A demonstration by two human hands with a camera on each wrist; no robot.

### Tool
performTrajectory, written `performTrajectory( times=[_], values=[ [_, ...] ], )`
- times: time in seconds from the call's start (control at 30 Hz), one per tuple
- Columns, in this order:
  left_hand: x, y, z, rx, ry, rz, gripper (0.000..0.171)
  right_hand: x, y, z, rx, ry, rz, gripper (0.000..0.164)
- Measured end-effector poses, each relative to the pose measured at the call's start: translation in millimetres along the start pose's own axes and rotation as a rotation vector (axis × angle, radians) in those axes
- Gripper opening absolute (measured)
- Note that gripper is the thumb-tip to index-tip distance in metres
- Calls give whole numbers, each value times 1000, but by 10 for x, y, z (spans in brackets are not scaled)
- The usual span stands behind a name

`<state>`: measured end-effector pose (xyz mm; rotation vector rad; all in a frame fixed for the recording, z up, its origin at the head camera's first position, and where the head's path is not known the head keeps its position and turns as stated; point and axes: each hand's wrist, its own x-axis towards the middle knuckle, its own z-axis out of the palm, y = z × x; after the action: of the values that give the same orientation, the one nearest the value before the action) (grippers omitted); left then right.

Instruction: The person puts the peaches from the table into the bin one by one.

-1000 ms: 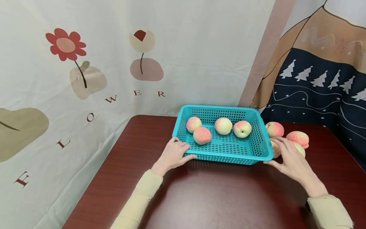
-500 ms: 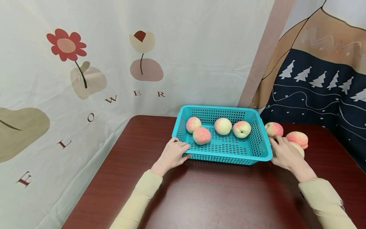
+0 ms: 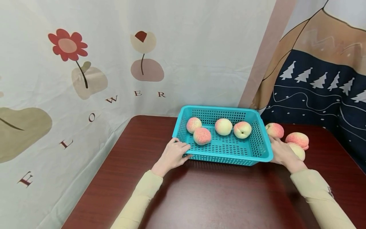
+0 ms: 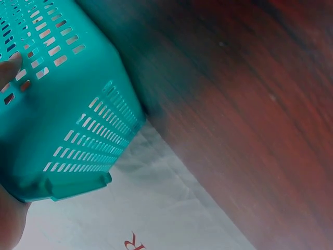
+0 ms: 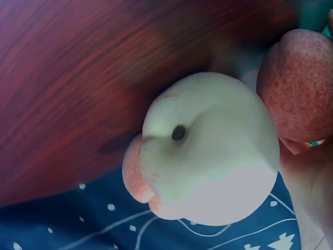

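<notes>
Soft, even light is filling the head view, laying a pale glare across the surface (image 3: 211, 197); the wrist views are running dimmer and softer, while a washed-out patch is blanching the pale peach (image 5: 213, 148).

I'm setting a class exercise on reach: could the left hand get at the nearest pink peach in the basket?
Probably yes: the basket is open on top and nothing covers the peach, though the left hand grips the basket's corner and would likely need to let go first.
</notes>
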<state>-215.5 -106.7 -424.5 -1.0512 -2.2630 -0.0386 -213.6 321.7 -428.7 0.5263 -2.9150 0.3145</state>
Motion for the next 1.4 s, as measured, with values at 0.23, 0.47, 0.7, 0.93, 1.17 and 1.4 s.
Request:
performTrajectory(
  times=[0.23, 0.47, 0.7, 0.93, 1.17, 1.4],
  values=[
    [9, -4, 2, -4, -32, 8, 33, 29, 50, -35, -16, -13, -49, 44],
    [35, -18, -50, -21, -96, 17, 31, 57, 46, -164, -41, -7, -39, 36],
    [39, -19, -94, -35, -156, 22, 30, 23, 86, -252, -29, -35, -14, 58],
    [35, -18, -98, -43, -177, 11, 30, 14, 149, -297, 46, 66, -27, 55],
    [25, -19, -95, -43, -171, 6, 30, -6, 161, -401, 61, 133, -12, 47],
    [26, -22, -97, -39, -166, 9, 29, 20, 114, -600, 63, 253, 87, 50]
  ],
)
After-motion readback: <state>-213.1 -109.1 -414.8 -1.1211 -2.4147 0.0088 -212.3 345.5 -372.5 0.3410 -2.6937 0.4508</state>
